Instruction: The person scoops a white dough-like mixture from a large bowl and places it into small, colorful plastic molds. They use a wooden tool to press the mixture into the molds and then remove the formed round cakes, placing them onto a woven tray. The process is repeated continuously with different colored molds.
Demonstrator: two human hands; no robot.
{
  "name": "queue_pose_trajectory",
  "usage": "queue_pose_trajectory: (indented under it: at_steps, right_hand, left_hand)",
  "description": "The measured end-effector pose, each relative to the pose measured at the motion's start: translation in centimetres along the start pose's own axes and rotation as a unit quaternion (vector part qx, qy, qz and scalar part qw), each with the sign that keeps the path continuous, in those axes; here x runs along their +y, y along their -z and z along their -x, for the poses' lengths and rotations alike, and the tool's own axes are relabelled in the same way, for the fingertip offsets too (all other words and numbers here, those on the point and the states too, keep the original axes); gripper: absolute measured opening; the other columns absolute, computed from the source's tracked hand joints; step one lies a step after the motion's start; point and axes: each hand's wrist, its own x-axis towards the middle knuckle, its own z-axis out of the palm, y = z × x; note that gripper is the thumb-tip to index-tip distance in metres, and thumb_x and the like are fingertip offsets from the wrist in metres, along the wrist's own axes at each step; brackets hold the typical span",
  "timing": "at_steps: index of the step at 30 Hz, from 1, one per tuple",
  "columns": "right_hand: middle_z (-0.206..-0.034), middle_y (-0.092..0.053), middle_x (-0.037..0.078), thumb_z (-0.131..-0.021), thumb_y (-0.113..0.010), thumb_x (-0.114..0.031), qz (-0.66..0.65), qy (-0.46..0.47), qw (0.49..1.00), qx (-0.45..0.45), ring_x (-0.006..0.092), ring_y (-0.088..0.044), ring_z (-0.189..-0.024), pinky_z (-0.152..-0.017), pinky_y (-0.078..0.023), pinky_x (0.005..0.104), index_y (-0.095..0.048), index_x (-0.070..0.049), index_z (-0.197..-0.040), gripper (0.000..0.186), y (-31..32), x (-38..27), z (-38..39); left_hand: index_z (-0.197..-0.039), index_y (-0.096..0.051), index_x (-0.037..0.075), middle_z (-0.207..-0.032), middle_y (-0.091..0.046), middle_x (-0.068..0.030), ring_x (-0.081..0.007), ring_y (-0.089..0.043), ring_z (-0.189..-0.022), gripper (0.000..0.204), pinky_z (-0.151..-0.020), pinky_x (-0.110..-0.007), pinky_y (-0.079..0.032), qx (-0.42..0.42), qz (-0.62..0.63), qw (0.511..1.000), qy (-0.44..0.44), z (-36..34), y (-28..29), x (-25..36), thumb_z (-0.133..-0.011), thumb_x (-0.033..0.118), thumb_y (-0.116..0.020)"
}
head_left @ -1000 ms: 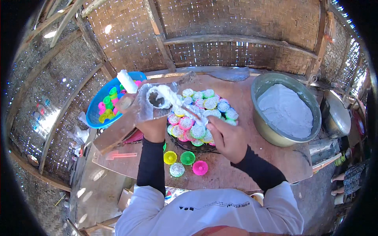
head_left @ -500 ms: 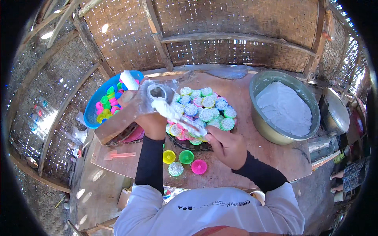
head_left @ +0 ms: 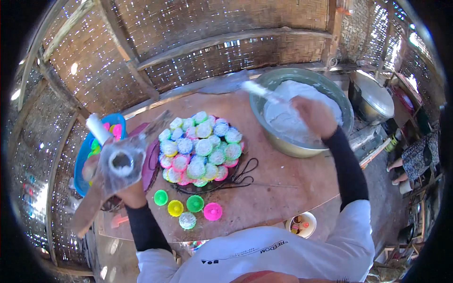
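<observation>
My left hand (head_left: 133, 195) gripped a brown wooden board (head_left: 89, 203) with clear plastic (head_left: 134, 167), on my left; my right hand (head_left: 315, 114) clasped a white-smeared slim utensil (head_left: 262, 91) over a white mass (head_left: 283, 112) in a round grey-green basin (head_left: 285, 143)

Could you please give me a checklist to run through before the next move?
1. Right hand holding the white-coated tool: ok.
2. White material available in the basin: ok, plenty shows.
3. Left hand supporting the wooden implement: ok.
4. Left grip secure: cannot tell, fingers partly hidden.
5. All five loose cups white-covered: not ok, only one is.
</observation>
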Motion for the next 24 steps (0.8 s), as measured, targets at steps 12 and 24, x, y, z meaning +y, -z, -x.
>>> queue_pose_trajectory:
  at_steps: [12,24]
  right_hand:
    - [-0.081,-0.068,0.012,-0.08,-0.052,-0.016,0.378,-0.048,0.923,-0.061,0.0285,-0.067,-0.08,-0.067,-0.053,0.0411,-0.071,-0.01,-0.082,0.021,-8.3,17.0,-15.7]
    - [-0.071,-0.066,0.013,-0.073,-0.056,-0.02,0.339,0.182,0.904,-0.186,0.0309,-0.066,-0.068,-0.061,-0.052,0.045,-0.069,-0.011,-0.074,0.016,-14.3,15.8,-15.6]
  left_hand:
    - [-0.119,-0.047,0.0,-0.112,-0.056,-0.0126,-0.0255,-0.053,-0.105,0.055,-0.095,-0.036,-0.039,-0.074,-0.007,0.994,0.083,-1.5,2.3,0.6,-0.072,0.014,-0.072]
    - [-0.111,-0.056,-0.002,-0.11,-0.059,-0.0158,-0.0305,-0.057,-0.1,0.048,-0.088,-0.04,-0.043,-0.046,-0.065,0.995,0.051,-2.5,3.8,0.7,-0.077,0.03,-0.072]
